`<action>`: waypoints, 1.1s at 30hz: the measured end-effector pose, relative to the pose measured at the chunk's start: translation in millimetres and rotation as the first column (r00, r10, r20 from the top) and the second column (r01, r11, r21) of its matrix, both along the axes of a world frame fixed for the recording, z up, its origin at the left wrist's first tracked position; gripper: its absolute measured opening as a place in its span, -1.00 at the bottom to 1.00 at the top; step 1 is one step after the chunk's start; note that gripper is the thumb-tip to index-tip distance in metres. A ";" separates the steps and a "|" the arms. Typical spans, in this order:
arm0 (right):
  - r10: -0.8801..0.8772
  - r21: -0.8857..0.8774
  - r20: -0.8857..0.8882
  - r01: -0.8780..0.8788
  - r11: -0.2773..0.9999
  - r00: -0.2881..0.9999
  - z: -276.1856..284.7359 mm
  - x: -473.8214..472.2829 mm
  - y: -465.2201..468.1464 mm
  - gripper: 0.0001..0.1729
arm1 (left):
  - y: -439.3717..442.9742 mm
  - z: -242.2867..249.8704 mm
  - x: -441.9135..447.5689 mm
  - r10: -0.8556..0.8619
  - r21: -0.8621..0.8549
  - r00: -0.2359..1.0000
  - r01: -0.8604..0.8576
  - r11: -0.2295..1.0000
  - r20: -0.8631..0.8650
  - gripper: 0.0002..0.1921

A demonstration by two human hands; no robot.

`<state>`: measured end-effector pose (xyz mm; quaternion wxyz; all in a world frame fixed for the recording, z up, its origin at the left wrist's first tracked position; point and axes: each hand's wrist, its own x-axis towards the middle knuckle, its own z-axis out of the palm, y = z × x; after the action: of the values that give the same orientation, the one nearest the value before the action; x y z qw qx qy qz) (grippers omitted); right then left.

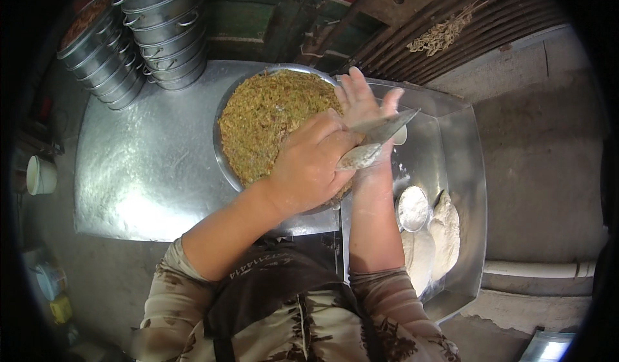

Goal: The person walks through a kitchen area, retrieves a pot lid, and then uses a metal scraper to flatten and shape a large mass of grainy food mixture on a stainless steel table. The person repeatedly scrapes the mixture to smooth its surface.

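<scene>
My left hand (314,161) is closed around a metal tool with a flat, pointed blade (389,125). A pale, floury oblong piece (360,156) sticks out by its thumb side; whether it belongs to the tool I cannot tell. The blade lies across my right hand (362,103), which is palm up with spread, flour-dusted fingers; part of the palm is hidden. Beneath both hands is a large round metal basin (220,156), heaped with a chopped yellow-green filling (261,120).
Stacked metal steamer pots (167,38) stand at the back left of the metal table (140,168). Right of the basin, a metal trough (464,154) holds a bowl of flour (413,208) and floury dough pieces (445,236). A white bucket (42,175) sits far left.
</scene>
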<state>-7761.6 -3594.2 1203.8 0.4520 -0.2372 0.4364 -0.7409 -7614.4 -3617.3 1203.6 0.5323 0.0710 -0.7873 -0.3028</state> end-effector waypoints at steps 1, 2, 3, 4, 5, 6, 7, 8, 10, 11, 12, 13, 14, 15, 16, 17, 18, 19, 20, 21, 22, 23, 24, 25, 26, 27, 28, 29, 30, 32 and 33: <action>-0.048 0.007 0.072 0.047 0.999 0.996 2.4 -3.9 0.4 0.05 | -0.2 -2.2 1.6 -0.001 0.029 1.000 0.001 1.000 0.023 -0.73; -0.129 -0.016 0.010 0.129 0.992 0.992 4.1 -8.7 -0.5 0.02 | 2.2 -4.9 1.1 -0.024 -0.036 1.000 0.024 0.999 0.006 -0.73; -0.089 -0.005 0.015 0.090 0.996 0.996 4.6 -10.7 0.6 -0.01 | 6.9 -7.8 -0.5 -0.035 -0.076 0.999 0.034 0.997 -0.020 -0.73; -0.074 0.001 -0.029 0.074 0.997 0.997 4.8 -13.1 0.9 -0.04 | 10.4 -11.1 -1.9 -0.054 -0.139 0.998 0.049 0.989 -0.035 -0.72; -0.023 0.014 -0.077 0.025 1.000 0.997 3.2 -12.9 2.4 -0.07 | 14.6 -14.7 -2.7 -0.024 -0.136 0.999 0.018 0.991 -0.039 -0.71; -0.026 0.026 -0.050 0.027 0.999 0.998 1.1 -11.9 3.0 -0.09 | 17.6 -18.0 -3.6 -0.008 -0.160 0.999 0.003 0.987 -0.033 -0.70; -0.077 0.016 -0.074 0.078 0.997 0.994 -2.4 -9.3 4.1 -0.09 | 19.1 -20.7 -5.0 0.006 -0.186 1.000 -0.012 0.982 -0.029 -0.69; -0.095 0.016 -0.083 0.096 0.995 0.992 -5.9 -6.4 4.8 -0.08 | 20.9 -22.6 -6.5 0.013 -0.172 0.999 -0.020 0.985 -0.042 -0.69; -0.112 0.015 -0.077 0.113 0.993 0.991 -13.1 0.1 5.0 -0.07 | 19.5 -23.7 -8.8 0.023 -0.149 0.997 -0.034 0.988 -0.078 -0.69; -0.114 0.014 -0.063 0.115 0.993 0.991 -15.3 1.9 4.2 -0.07 | 17.6 -22.8 -9.2 0.038 -0.135 0.997 -0.046 0.990 -0.060 -0.70; -0.107 -0.014 -0.093 0.106 0.994 0.990 -17.3 4.2 3.7 -0.07 | 13.5 -21.3 -10.8 0.050 -0.124 0.997 -0.057 0.991 -0.054 -0.70; -0.068 0.005 -0.060 0.068 0.998 0.996 -17.8 4.8 3.1 -0.04 | 10.3 -19.4 -11.7 0.055 -0.124 0.997 -0.063 0.990 -0.061 -0.71; -0.018 0.002 -0.067 0.019 1.000 0.998 -16.6 3.7 2.2 -0.01 | 6.7 -17.5 -12.1 0.066 -0.109 0.996 -0.072 0.991 -0.056 -0.71; 0.006 0.040 -0.014 -0.006 0.999 1.000 -16.0 4.5 3.0 0.02 | 4.3 -15.9 -12.2 0.072 -0.102 0.995 -0.079 0.992 -0.065 -0.71; 0.044 0.038 -0.109 -0.040 0.998 0.993 -11.7 -1.3 1.3 0.06 | 4.3 -14.6 -10.6 0.073 -0.053 0.997 -0.075 0.996 -0.029 -0.71; -0.007 -0.015 -0.122 0.005 1.000 0.992 -8.2 -4.5 0.9 0.07 | 4.7 -14.1 -9.2 0.052 -0.123 0.997 -0.058 0.991 -0.056 -0.71; -0.067 -0.017 -0.080 0.066 0.998 0.995 -3.8 -9.2 1.0 0.08 | 7.1 -14.0 -7.0 0.023 -0.153 0.999 -0.028 0.988 -0.041 -0.70; -0.139 -0.025 -0.073 0.138 0.990 0.988 0.8 -14.3 1.0 0.09 | 10.8 -14.9 -4.1 -0.007 -0.180 1.000 0.002 0.984 -0.025 -0.70; -0.141 -0.085 -0.059 0.136 0.987 0.988 1.8 -14.2 2.1 0.01 | 13.2 -16.0 -4.3 -0.018 -0.178 1.000 0.013 0.984 -0.022 -0.70; -0.123 -0.064 -0.034 0.121 0.991 0.992 3.2 -15.0 3.3 0.03 | 17.1 -17.7 -4.0 -0.022 -0.172 1.000 0.019 0.985 -0.021 -0.69; -0.101 -0.070 -0.044 0.097 0.993 0.994 4.5 -15.4 3.9 0.04 | 19.3 -19.5 -4.0 -0.031 -0.175 1.000 0.030 0.984 -0.002 -0.69; -0.063 -0.076 -0.042 0.060 0.995 0.997 4.9 -14.9 4.0 0.05 | 19.9 -20.8 -5.9 -0.018 -0.172 0.999 0.013 0.985 -0.033 -0.69; -0.068 -0.097 -0.054 0.062 0.993 0.996 4.6 -12.9 4.9 0.08 | 20.9 -22.0 -6.8 -0.008 -0.178 0.999 0.000 0.984 -0.049 -0.68; -0.053 -0.109 -0.052 0.048 0.993 0.997 3.6 -10.1 4.8 0.11 | 20.0 -22.7 -8.4 0.005 -0.175 0.998 -0.016 0.984 -0.061 -0.68; -0.038 -0.122 -0.054 0.031 0.992 0.998 3.5 -9.7 4.9 0.14 | 19.7 -22.9 -10.1 0.013 -0.171 0.997 -0.025 0.985 -0.071 -0.67; -0.046 -0.139 -0.040 0.040 0.989 0.998 2.6 -7.5 4.8 0.18 | 18.1 -22.7 -11.2 0.024 -0.162 0.996 -0.036 0.986 -0.081 -0.67; -0.044 -0.155 -0.031 0.039 0.987 0.999 1.8 -7.0 4.0 0.22 | 16.4 -22.1 -13.0 0.033 -0.155 0.995 -0.047 0.987 -0.097 -0.66; -0.040 -0.170 -0.039 0.032 0.985 0.998 1.0 -5.3 4.2 0.26 | 15.1 -21.4 -13.5 0.014 -0.129 0.995 -0.027 0.991 -0.104 -0.65; -0.055 -0.167 -0.052 0.046 0.985 0.997 0.0 -5.0 4.1 0.28 | 13.4 -20.7 -13.0 0.002 -0.102 0.993 -0.014 0.995 -0.115 -0.65; -0.082 -0.182 -0.132 0.057 0.982 0.988 -0.8 -3.2 5.5 0.33 | 11.4 -19.2 -10.1 0.009 -0.073 0.994 -0.017 0.997 -0.113 -0.64; -0.069 -0.175 -0.120 0.048 0.983 0.990 -0.9 -3.3 5.5 0.34 | 10.4 -18.6 -9.2 0.014 -0.069 0.995 -0.021 0.997 -0.104 -0.64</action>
<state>-7764.9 -3588.6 1202.9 0.3794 -0.3085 0.4055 -0.7723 -7623.7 -3606.9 1185.0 0.5771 0.0435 -0.7683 -0.2734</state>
